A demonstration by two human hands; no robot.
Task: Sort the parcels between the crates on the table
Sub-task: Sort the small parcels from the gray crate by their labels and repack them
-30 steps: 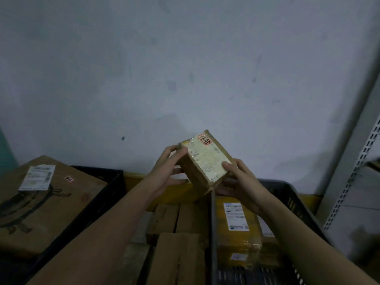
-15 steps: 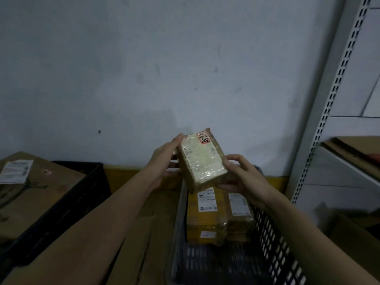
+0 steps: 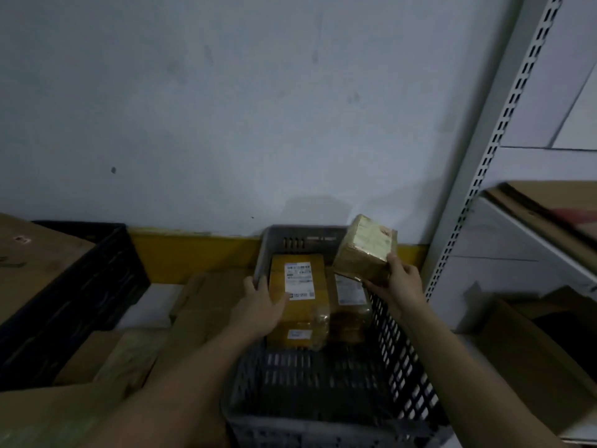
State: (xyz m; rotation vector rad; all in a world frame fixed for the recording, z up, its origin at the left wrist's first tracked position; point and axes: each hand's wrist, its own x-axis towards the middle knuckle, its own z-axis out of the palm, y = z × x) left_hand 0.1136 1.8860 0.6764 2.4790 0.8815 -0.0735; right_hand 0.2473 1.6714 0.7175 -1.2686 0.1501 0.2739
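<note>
The small parcel (image 3: 365,250) sat pinched in the right hand (image 3: 399,282), thumb on its near face and fingers curled beneath, tilted with its long axis running toward one o'clock, held above the grey crate (image 3: 326,383). The left hand (image 3: 263,305), fingers spread, rested on the yellow parcel (image 3: 298,299) at nine o'clock from it. The right hand was nearer the open floor of the crate at six o'clock.
</note>
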